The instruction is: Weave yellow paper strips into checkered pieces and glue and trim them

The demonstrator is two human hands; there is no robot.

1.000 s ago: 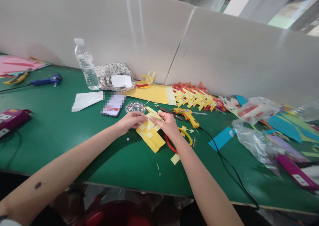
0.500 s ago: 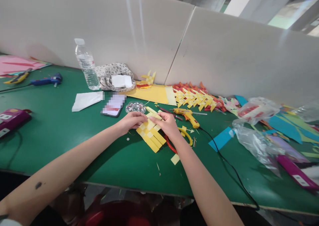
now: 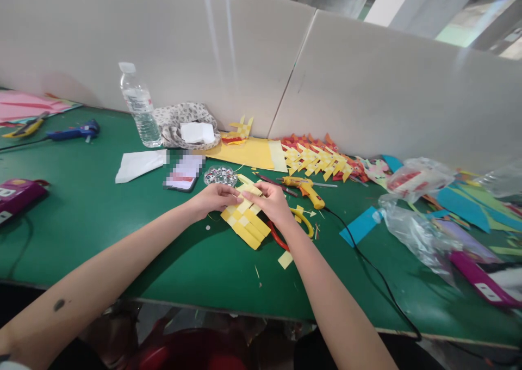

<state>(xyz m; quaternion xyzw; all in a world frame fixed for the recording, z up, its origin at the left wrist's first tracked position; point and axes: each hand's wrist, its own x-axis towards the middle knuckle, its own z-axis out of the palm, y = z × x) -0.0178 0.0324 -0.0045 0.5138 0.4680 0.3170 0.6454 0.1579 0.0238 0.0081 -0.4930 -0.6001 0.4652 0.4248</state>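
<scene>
A piece of woven yellow paper strips (image 3: 247,224), checkered in two shades, is held between both hands just above the green table. My left hand (image 3: 217,200) pinches its upper left edge. From the other side, my right hand (image 3: 272,202) grips the upper right part, thumb on top. Loose strip ends point toward me at the lower side. Scissors with red and yellow handles (image 3: 310,229) lie partly hidden beneath my right wrist. Just behind the hands is a round clear dish of small black, white and red pieces (image 3: 220,176).
A yellow glue gun (image 3: 305,187) with a black cord lies right of my hands. Finished yellow woven fish shapes (image 3: 316,160) line the partition. A water bottle (image 3: 141,109), a phone (image 3: 185,171) and a cloth bag (image 3: 183,114) stand or lie at back left; plastic bags (image 3: 420,234) lie right.
Both hands keep their hold on the woven paper, with only slight finger shifts along its upper part. The whole view has moved a little.
</scene>
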